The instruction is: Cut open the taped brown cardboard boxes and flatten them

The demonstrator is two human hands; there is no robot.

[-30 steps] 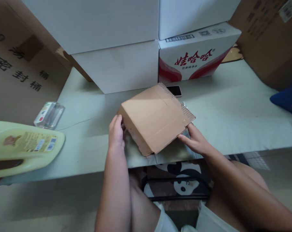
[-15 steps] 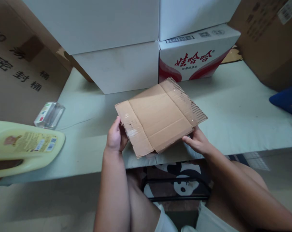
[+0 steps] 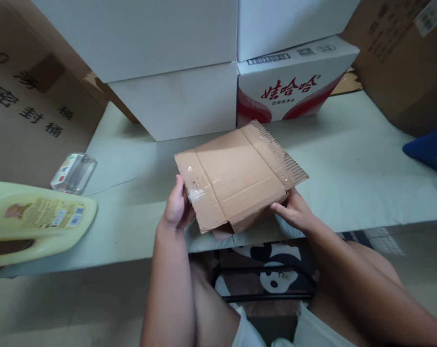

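Note:
I hold a small flattened brown cardboard box (image 3: 236,176) over the near edge of a pale green table (image 3: 348,164). Its flaps stick out at both ends and bits of clear tape cling to them. My left hand (image 3: 177,209) grips the left flap from below, fingers curled round its edge. My right hand (image 3: 292,212) holds the right underside, thumb and fingers pinching the panel. The box is tilted, far end raised, and a lower flap hangs down at the near corner.
White cartons (image 3: 175,96) and a red-and-white printed carton (image 3: 294,82) stand stacked behind. Brown cartons rise at left (image 3: 26,106) and right (image 3: 402,58). A yellow jug (image 3: 37,219) and a clear plastic case (image 3: 73,171) lie at left. A blue thing (image 3: 430,149) lies at right.
The box was turned over and spread flatter in my hands, showing the taped flaps. It now covers the phone seen on the table a second ago. Both hands shifted under it.

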